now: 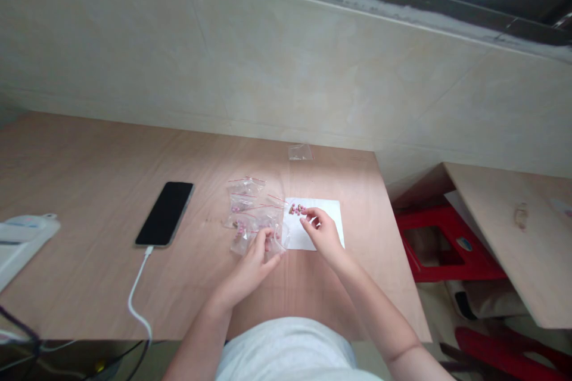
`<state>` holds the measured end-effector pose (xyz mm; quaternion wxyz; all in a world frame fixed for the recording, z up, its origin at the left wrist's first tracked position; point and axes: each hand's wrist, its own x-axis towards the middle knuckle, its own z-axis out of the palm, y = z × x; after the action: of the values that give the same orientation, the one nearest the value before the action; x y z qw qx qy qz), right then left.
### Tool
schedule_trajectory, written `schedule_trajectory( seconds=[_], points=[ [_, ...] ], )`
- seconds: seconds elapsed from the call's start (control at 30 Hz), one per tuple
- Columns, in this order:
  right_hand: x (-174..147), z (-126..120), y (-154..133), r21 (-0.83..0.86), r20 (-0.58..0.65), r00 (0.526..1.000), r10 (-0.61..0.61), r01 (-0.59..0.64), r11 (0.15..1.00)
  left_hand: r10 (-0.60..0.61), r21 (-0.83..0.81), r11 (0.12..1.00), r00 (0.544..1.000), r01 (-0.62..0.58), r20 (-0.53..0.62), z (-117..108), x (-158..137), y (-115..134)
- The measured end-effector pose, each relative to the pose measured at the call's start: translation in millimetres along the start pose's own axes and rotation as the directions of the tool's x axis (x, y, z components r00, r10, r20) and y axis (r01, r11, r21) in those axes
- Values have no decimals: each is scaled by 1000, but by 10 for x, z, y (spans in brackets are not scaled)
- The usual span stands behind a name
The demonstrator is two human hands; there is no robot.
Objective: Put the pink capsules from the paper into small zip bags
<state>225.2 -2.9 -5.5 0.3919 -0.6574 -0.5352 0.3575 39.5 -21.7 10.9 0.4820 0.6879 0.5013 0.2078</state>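
My left hand (256, 256) is curled at the front of a group of small clear zip-lock bags (248, 200) with red strips. Its fingers are on the nearest clear plastic bag (280, 239); their exact grip is partly hidden. Pink beads (240, 227) show inside some of the bags. To the right, a small cluster of pink and gold-brown beads (295, 209) lies on a white sheet of paper (334, 219). Above this paper is my right hand (322, 232), thumb and forefinger slightly apart beside the cluster, with nothing visible between them.
A black phone (165, 214) with a white charging cable (132, 297) lies left on the wooden table (214, 155). Another clear bag (300, 152) lies near the wall. A white device (27, 238) sits far left. Beyond the right edge stand a red stool (447, 244) and another table (504, 220).
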Motion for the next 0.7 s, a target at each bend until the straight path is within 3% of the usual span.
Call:
schedule_trajectory(
  seconds=[0.17,0.43,0.6,0.7],
  points=[
    [283,103,365,-210,-63,998,25,-37,977,-15,-5,1000,1000,15,-13,-10,-2,-6],
    [373,153,405,-248,-59,997,48,-61,967,-21,-6,1000,1000,21,-13,-41,4,-6],
    [243,41,140,-145,-68,997,24,-33,989,-14,19,1000,1000,14,-24,-20,26,-27],
    [23,-31,-188,14,54,996,-70,70,997,-5,16,1000,1000,6,-30,10,46,-55]
  ],
)
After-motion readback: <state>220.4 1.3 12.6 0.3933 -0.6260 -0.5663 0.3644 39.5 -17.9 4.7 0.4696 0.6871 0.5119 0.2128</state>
